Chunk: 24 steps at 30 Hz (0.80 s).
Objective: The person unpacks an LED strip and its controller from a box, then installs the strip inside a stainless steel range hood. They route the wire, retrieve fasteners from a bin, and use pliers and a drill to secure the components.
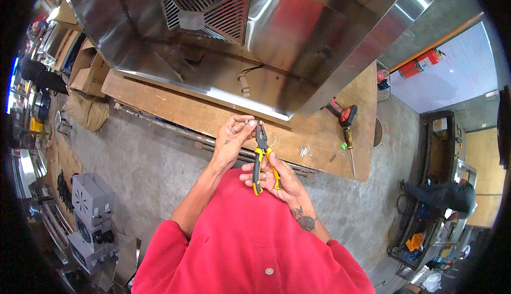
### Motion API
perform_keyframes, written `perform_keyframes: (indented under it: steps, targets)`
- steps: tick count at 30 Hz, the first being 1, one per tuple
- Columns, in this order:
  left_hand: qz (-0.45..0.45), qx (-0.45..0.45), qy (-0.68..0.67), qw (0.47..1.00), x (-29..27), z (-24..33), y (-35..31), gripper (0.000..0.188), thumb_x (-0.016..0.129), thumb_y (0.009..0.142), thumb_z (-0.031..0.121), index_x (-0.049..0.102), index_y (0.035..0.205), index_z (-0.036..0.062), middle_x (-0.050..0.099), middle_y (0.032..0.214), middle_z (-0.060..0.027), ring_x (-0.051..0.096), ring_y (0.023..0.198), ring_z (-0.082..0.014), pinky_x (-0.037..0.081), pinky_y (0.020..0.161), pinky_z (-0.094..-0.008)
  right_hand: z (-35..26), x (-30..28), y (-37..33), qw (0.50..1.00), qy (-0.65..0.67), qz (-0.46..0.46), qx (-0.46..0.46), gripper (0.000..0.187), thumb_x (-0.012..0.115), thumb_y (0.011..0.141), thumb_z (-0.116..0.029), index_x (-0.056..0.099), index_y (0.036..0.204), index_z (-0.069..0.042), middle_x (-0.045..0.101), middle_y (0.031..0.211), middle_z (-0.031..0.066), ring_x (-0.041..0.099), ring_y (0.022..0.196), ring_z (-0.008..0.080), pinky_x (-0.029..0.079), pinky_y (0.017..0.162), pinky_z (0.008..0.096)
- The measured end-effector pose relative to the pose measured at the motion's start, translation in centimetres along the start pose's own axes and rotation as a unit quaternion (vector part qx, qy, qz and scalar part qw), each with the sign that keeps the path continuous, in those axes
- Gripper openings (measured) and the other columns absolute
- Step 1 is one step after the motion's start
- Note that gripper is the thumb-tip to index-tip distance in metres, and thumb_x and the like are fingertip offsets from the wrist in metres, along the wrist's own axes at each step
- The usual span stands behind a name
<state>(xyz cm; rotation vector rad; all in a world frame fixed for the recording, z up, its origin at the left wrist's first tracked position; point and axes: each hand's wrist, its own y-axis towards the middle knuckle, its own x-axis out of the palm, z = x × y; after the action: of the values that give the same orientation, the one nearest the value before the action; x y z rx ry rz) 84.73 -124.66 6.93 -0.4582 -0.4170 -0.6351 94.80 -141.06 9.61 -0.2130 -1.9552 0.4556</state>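
My right hand [287, 179] is wrapped round the yellow and black handles of a pair of pliers [262, 140], whose jaws point away from me. At the jaws, my left hand [229, 140] pinches a small silvery piece [252, 122] between thumb and fingertips; its exact kind is too small to tell. Both hands are just in front of the wooden bench [213, 105]. Beyond them a large stainless steel hood [303, 33] with a slotted vent panel [205, 11] rests on the bench. Inside the hood lies a small block with a dark wire [244, 85].
On the bench's right lie a red and black cordless drill [340, 112], a long screwdriver [349, 140] and several small pale pieces [304, 150]. Grey boxed units [91, 201] stand at left. Another person [452, 195] is at the far right, near a fire extinguisher [419, 64].
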Motion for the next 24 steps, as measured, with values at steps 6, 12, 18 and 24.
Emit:
perform_keyframes:
  steps: [6, 12, 18, 24]
  targets:
    - [0.001, 0.006, -0.018, 1.000, 0.4, -0.3, -0.4, 0.022, 0.065, 0.100, 0.008, 0.058, 0.119, -0.0001, 0.073, 0.111, -0.0159, 0.071, 0.102, -0.0191, 0.058, 0.094, -0.0313, 0.0, -0.8, 0.3, 1.000, 0.005, -0.023, -0.017, 0.040, 0.041, 0.110, -0.041, 0.057, 0.101, -0.005, 0.065, 0.117, 0.0296, 0.069, 0.105, 0.0410, 0.059, 0.090, 0.0484]
    - [0.022, -0.008, -0.054, 0.998, 1.0, -0.4, -1.1, 0.022, 0.064, 0.100, 0.006, 0.056, 0.120, 0.0004, 0.071, 0.114, -0.0163, 0.070, 0.106, -0.0198, 0.058, 0.096, -0.0324, 0.6, -1.0, 0.6, 0.999, -0.007, -0.003, -0.050, 0.037, 0.042, 0.110, -0.041, 0.053, 0.094, -0.009, 0.068, 0.097, 0.0205, 0.068, 0.080, 0.0279, 0.057, 0.070, 0.0371]
    - [-0.064, -0.039, -0.022, 0.997, 0.6, 1.4, -1.6, 0.025, 0.064, 0.102, 0.018, 0.057, 0.120, 0.0017, 0.071, 0.107, -0.0131, 0.070, 0.103, -0.0200, 0.057, 0.092, -0.0360, -0.1, -0.4, 0.0, 0.998, -0.023, 0.013, -0.048, 0.038, 0.042, 0.111, -0.039, 0.051, 0.088, -0.009, 0.066, 0.088, 0.0179, 0.066, 0.071, 0.0243, 0.055, 0.064, 0.0350]
    - [-0.195, -0.097, 0.376, 0.901, -0.3, 5.5, 0.3, 0.046, 0.066, 0.099, 0.047, 0.067, 0.104, 0.0011, 0.054, 0.074, 0.0017, 0.046, 0.068, -0.0071, 0.037, 0.058, -0.0263, -0.3, -0.9, -0.6, 0.993, -0.115, 0.005, -0.039, 0.036, 0.042, 0.111, -0.038, 0.049, 0.092, -0.008, 0.065, 0.085, 0.0151, 0.064, 0.068, 0.0219, 0.054, 0.063, 0.0335]
